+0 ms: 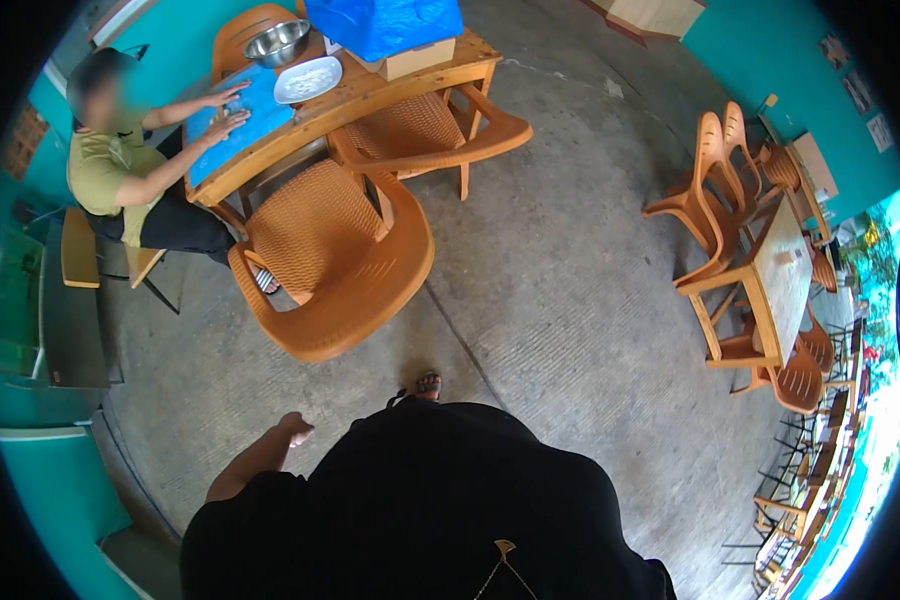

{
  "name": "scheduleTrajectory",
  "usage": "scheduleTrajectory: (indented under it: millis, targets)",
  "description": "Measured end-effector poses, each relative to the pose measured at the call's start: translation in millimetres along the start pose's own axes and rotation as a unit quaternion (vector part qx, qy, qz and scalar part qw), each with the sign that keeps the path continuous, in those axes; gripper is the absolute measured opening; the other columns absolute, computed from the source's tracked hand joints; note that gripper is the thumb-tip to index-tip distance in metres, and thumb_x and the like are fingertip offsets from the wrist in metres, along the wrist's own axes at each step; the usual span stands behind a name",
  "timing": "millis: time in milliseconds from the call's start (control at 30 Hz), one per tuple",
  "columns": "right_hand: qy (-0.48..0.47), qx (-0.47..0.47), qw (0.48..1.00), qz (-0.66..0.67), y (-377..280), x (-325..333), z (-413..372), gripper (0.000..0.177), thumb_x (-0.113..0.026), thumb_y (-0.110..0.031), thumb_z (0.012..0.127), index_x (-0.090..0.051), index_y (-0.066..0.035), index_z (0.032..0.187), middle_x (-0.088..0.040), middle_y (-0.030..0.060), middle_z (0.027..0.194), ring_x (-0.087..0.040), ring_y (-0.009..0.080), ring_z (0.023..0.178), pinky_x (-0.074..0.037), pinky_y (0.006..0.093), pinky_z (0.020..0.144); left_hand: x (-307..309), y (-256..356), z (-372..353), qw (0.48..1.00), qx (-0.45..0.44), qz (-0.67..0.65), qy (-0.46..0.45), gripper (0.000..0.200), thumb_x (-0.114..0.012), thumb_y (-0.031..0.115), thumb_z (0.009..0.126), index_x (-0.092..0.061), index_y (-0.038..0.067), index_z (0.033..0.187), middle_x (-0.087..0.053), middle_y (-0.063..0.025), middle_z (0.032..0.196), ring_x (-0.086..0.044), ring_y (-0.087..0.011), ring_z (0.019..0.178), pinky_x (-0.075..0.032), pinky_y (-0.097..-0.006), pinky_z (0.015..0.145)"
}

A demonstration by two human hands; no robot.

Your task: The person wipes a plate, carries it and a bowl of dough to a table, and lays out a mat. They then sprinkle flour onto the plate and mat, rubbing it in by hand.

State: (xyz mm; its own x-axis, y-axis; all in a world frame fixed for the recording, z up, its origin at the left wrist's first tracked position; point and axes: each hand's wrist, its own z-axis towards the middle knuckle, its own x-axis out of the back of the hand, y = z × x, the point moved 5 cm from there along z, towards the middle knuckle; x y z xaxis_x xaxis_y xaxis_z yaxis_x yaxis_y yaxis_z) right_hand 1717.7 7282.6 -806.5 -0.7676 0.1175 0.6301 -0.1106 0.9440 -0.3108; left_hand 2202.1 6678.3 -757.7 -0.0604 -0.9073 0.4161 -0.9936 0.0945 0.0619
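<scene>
My left hand [295, 430] hangs low at my side, above the concrete floor, and nothing shows in it. Its fingers are small in the view and seem loose. Nearest to it is an orange plastic armchair [320, 335], a little way in front and apart from the hand. My right hand is out of view. Beyond the chair, a wooden table [270, 150] carries a blue sheet [245, 135], a white tray [308, 80] with pale contents, a steel bowl [278, 42] and a blue plastic bag [385, 25] over a cardboard box [417, 60].
A seated person [115, 165] at the left has both hands on the blue sheet. Another orange armchair [490, 140] stands against the table. To the right are stacked orange chairs [710, 200] and a wooden table [780, 280]. Concrete floor [570, 280] lies between.
</scene>
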Motion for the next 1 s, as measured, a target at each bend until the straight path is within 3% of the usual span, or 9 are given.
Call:
scheduleTrajectory:
  millis: [67, 200, 467, 533, 600, 767, 833, 933, 1000]
  targets:
    - [-0.008, -0.024, 1.0, 0.01, -5.2, 33.5, 20.4, 0.019, -0.064, -0.027, 0.073, -0.066, -0.009, 0.075, -0.063, 0.013, 0.072, -0.061, 0.0221, 0.07, -0.048, 0.036, 0.067, 17.3, 38.8, -7.2, 1.0, -0.001, -0.016, 0.007, 0.044, -0.061, 0.033, 0.078, -0.058, -0.009, 0.092, -0.063, -0.0221, 0.082, -0.064, -0.0319, 0.066, -0.053, -0.0385, 0.055]
    - [-0.017, -0.04, 0.999, -0.002, -7.4, 106.2, 81.3, 0.019, -0.064, -0.026, 0.074, -0.065, -0.007, 0.075, -0.063, 0.0126, 0.07, -0.059, 0.0225, 0.065, -0.048, 0.0367, 0.063, 11.6, 81.5, 14.2, 0.998, 0.007, -0.031, 0.062, 0.05, -0.062, 0.033, 0.077, -0.055, -0.007, 0.105, -0.057, -0.0238, 0.106, -0.058, -0.0346, 0.095, -0.051, -0.0378, 0.074]
    - [0.005, -0.007, 0.99, -0.14, 52.3, 300.6, 309.5, 0.019, -0.063, -0.024, 0.076, -0.064, -0.005, 0.073, -0.061, 0.0118, 0.066, -0.057, 0.0232, 0.055, -0.048, 0.0381, 0.056, -77.2, 203.7, 17.9, 0.972, 0.057, -0.219, 0.064, 0.047, -0.064, 0.029, 0.074, -0.055, -0.008, 0.102, -0.061, -0.0244, 0.092, -0.063, -0.0337, 0.072, -0.053, -0.0391, 0.058]
    - [0.048, 0.017, 0.988, -0.146, 61.1, 366.8, 398.4, 0.02, -0.062, -0.024, 0.076, -0.063, -0.004, 0.073, -0.061, 0.0116, 0.065, -0.057, 0.0234, 0.052, -0.048, 0.0385, 0.054, -82.1, 269.5, -24.7, 0.959, 0.068, -0.274, -0.013, 0.04, -0.062, 0.028, 0.078, -0.057, -0.003, 0.103, -0.062, -0.0193, 0.089, -0.064, -0.0319, 0.076, -0.054, -0.0395, 0.062]
    - [0.071, -0.034, 0.982, 0.171, -54.8, 455.4, 385.2, 0.02, -0.062, -0.012, 0.076, -0.047, -0.009, 0.063, -0.045, 0.0033, 0.051, -0.045, 0.0163, 0.042, -0.038, 0.0343, 0.034, -83.0, 311.4, -43.2, 0.955, 0.057, -0.285, -0.051, 0.038, -0.062, 0.028, 0.079, -0.058, -0.001, 0.102, -0.062, -0.0174, 0.088, -0.064, -0.0315, 0.077, -0.055, -0.039, 0.063]
    - [0.098, 0.021, 0.985, 0.144, -241.8, 538.6, 400.2, 0.025, -0.055, -0.018, 0.08, -0.047, -0.01, 0.058, -0.042, 0.0031, 0.047, -0.042, 0.0177, 0.036, -0.035, 0.0325, 0.032, -82.2, 351.2, -51.0, 0.961, 0.063, -0.27, -0.025, 0.034, -0.062, 0.029, 0.079, -0.061, -0.002, 0.096, -0.063, -0.0161, 0.086, -0.064, -0.0294, 0.077, -0.055, -0.0388, 0.064]
    - [0.098, 0.125, 0.987, -0.007, -295.7, 528.5, 412.7, 0.018, -0.058, -0.012, 0.078, -0.053, -0.003, 0.063, -0.05, 0.0079, 0.049, -0.051, 0.0199, 0.04, -0.042, 0.0331, 0.035, -79.4, 354.1, -38.6, 0.958, 0.075, -0.277, -0.019, 0.035, -0.062, 0.028, 0.079, -0.061, -0.002, 0.095, -0.063, -0.0166, 0.085, -0.064, -0.0295, 0.076, -0.055, -0.0391, 0.063]
    - [0.011, 0.101, 0.991, -0.084, -285.8, 478.6, 491.4, 0.017, -0.06, -0.016, 0.078, -0.056, -0.001, 0.071, -0.055, 0.0104, 0.055, -0.056, 0.0221, 0.045, -0.045, 0.0354, 0.036, -70.4, 344.9, -5.2, 0.944, 0.095, -0.317, 0.003, 0.034, -0.063, 0.027, 0.078, -0.06, -0.004, 0.093, -0.062, -0.0178, 0.082, -0.064, -0.0301, 0.073, -0.055, -0.0393, 0.061]
    - [-0.05, 0.083, 0.995, -0.012, -322.2, 462.2, 448.3, 0.02, -0.061, -0.019, 0.078, -0.057, 0.0, 0.084, -0.058, 0.0107, 0.066, -0.056, 0.0213, 0.048, -0.045, 0.0337, 0.038, -56.7, 353.0, -2.8, 0.921, 0.123, -0.37, 0.026, 0.033, -0.062, 0.026, 0.077, -0.059, -0.004, 0.089, -0.062, -0.0188, 0.081, -0.063, -0.0306, 0.069, -0.055, -0.0389, 0.058]
